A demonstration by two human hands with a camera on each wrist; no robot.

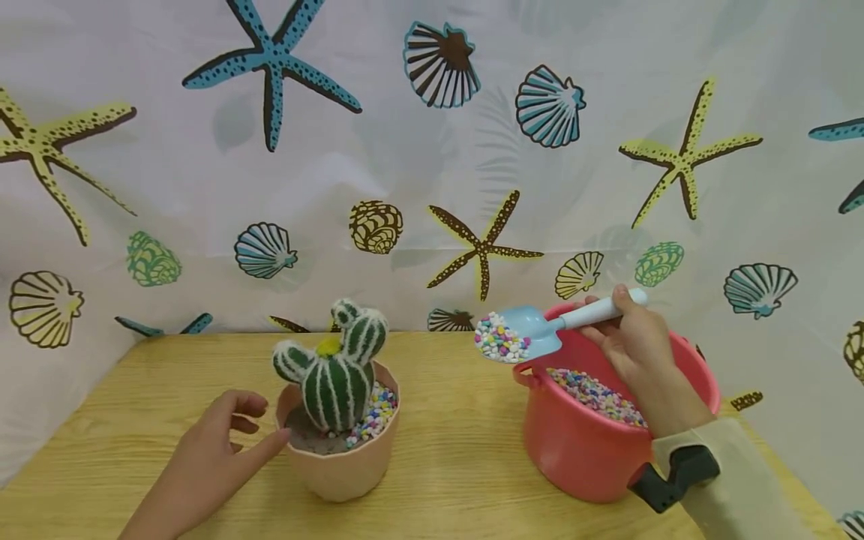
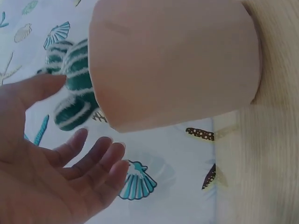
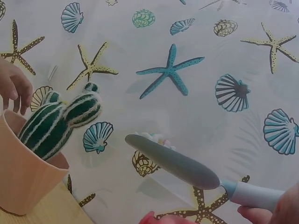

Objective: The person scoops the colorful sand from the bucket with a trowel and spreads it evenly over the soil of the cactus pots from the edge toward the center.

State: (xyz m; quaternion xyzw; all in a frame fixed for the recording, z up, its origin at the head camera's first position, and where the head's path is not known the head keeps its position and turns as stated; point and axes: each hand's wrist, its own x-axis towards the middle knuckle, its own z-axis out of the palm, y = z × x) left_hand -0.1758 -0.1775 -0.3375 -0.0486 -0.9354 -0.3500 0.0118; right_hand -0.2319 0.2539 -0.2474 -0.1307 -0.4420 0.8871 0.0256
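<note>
My right hand (image 1: 637,345) grips the white handle of a light blue toy shovel (image 1: 536,326), whose scoop carries a heap of multicoloured pebbles (image 1: 499,341). The shovel is held above the left rim of a red bucket (image 1: 580,450) with more colourful pebbles (image 1: 597,394) inside. My left hand (image 1: 226,442) is held with fingers spread and loosely bent at the left side of a peach flowerpot (image 1: 344,472), thumb tip right at its rim. In the pot stands a green cactus (image 1: 337,390) with white stripes; pebbles cover the soil on its right, while grey soil (image 1: 313,435) shows at front left.
Pot and bucket stand apart on a light wooden table (image 1: 445,450). Behind it hangs a white cloth (image 1: 418,165) printed with starfish and shells. A black strap (image 1: 675,476) sits on my right wrist over a beige sleeve (image 1: 736,480).
</note>
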